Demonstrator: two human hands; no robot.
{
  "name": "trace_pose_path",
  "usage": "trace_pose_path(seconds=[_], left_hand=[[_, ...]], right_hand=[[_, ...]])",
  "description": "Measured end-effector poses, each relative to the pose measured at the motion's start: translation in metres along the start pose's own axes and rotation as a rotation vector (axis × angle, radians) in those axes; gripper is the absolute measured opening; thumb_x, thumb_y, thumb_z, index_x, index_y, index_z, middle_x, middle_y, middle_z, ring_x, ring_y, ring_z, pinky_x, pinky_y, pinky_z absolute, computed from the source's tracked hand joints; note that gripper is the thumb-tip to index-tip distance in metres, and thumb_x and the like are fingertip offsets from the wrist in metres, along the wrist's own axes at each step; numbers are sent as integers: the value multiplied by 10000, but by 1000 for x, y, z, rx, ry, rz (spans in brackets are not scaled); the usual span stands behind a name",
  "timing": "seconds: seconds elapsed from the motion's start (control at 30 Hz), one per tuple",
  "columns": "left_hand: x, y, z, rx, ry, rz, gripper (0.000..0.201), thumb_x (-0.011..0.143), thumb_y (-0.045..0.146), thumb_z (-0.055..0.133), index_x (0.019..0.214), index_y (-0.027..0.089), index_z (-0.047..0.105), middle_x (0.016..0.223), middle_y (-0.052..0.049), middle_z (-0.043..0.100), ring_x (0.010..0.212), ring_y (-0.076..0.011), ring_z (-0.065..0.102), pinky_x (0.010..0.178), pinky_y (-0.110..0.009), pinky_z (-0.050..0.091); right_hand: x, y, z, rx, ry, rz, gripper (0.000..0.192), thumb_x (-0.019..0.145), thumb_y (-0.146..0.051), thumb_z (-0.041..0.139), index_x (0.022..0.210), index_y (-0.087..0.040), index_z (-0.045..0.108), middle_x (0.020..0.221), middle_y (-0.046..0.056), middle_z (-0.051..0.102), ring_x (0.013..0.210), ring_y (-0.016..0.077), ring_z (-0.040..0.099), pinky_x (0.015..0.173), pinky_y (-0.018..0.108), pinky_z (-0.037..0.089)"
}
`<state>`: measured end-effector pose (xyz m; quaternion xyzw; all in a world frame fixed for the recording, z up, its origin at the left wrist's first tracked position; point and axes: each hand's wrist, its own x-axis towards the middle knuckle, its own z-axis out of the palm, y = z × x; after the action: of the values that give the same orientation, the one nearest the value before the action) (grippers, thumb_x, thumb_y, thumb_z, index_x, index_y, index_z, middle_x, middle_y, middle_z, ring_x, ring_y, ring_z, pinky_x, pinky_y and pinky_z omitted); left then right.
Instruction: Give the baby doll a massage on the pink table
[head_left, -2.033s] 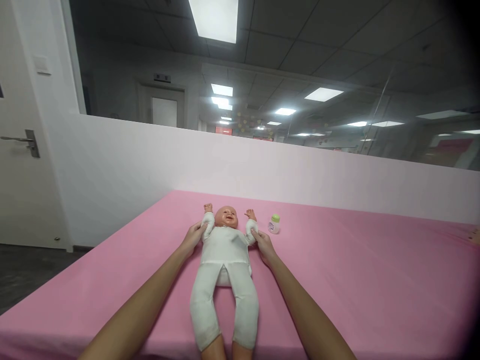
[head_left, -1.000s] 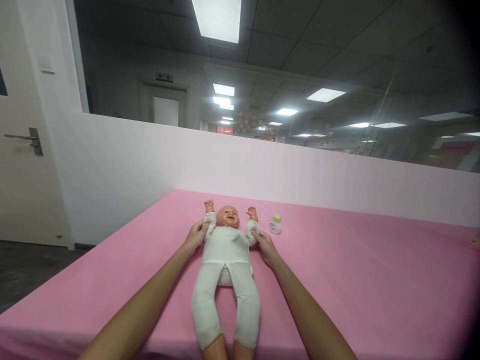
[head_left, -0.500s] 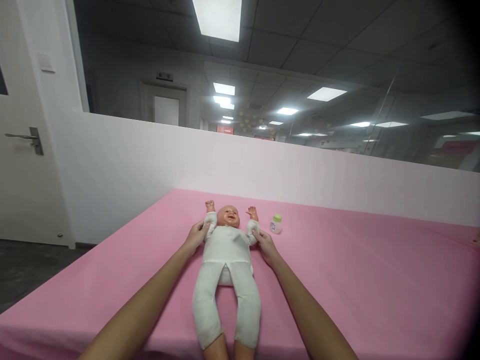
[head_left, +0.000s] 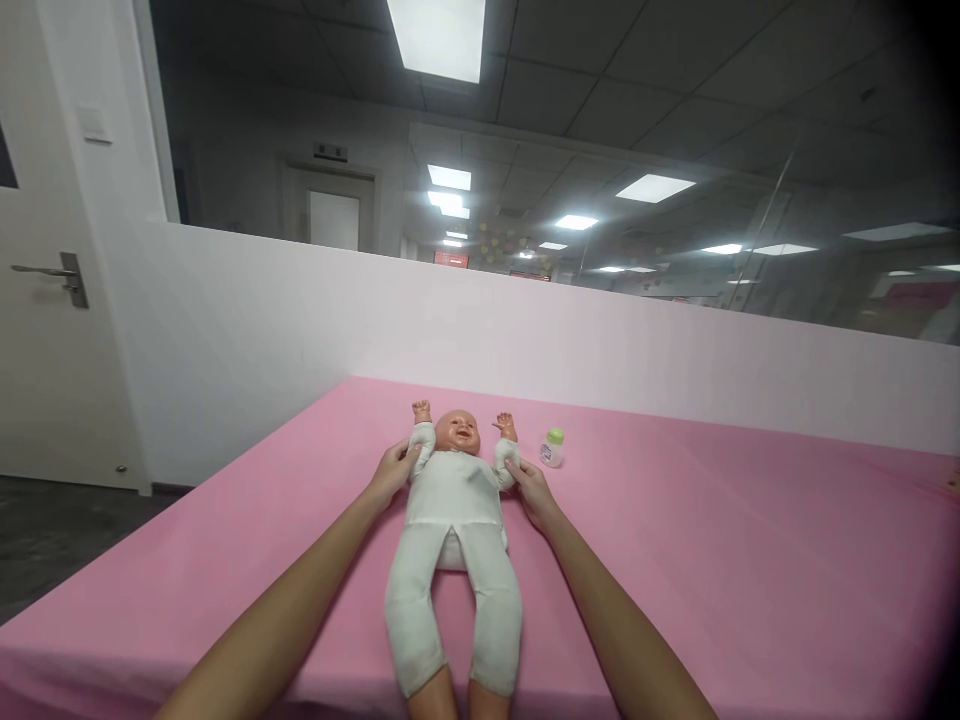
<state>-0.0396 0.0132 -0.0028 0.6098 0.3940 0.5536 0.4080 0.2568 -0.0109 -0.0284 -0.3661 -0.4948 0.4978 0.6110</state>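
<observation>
A baby doll point(head_left: 454, 490) with a white cloth body lies on its back on the pink-covered table point(head_left: 675, 560), its head toward the wall and its legs toward me. Both its arms are bent upward beside the head. My left hand point(head_left: 392, 474) is closed around the doll's arm on the left side, thumb on top. On the other side my right hand point(head_left: 531, 490) grips the other arm near the elbow, the thumb resting on the sleeve. The undersides of my fingers are partly hidden.
A small clear bottle with a green cap point(head_left: 553, 449) stands just right of the doll's raised hand. Behind the table runs a white wall point(head_left: 525, 330) with a wide glass window above it. A door point(head_left: 60, 300) is at the far left.
</observation>
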Motion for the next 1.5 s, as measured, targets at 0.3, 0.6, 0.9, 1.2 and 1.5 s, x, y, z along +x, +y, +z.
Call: trace_pose_path(seconds=[0.3,0.6,0.9,1.2,1.5], left_hand=[[-1,0,1,14,3,0,538,797,653,681,999,157,729,944,-79,740,806,-226,634,704,-300,458],[-1,0,0,22,-5,-3,528,811,641,674,1005,151,717,937,-69,730,811,-216,624,693,-290,450],[-2,0,0,24,-9,-1,509,833,620,659,1013,147,710,945,-70,727,807,-212,621,685,-284,448],[1,-5,-1,94,-17,51,500,862,619,626,1025,153,707,963,-75,730,824,-224,625,702,-289,452],[2,-9,-2,149,-23,88,465,896,588,593,1050,164,708,978,-69,733,864,-237,631,746,-300,460]], right_hand=[[0,1,-1,16,-17,-1,397,722,-554,842,809,-186,720,772,17,710,709,181,603,689,298,459],[1,2,-2,12,-23,-22,390,732,-528,846,864,-175,750,804,36,720,722,186,598,692,304,466],[1,2,-2,8,-35,-22,423,719,-540,849,911,-172,771,843,52,739,744,202,619,699,317,484],[1,4,-3,9,-37,-26,405,729,-524,850,912,-171,774,867,56,746,767,203,625,722,316,493],[0,1,-1,7,-43,-17,379,743,-519,842,910,-186,775,874,56,748,778,210,636,743,327,495]])
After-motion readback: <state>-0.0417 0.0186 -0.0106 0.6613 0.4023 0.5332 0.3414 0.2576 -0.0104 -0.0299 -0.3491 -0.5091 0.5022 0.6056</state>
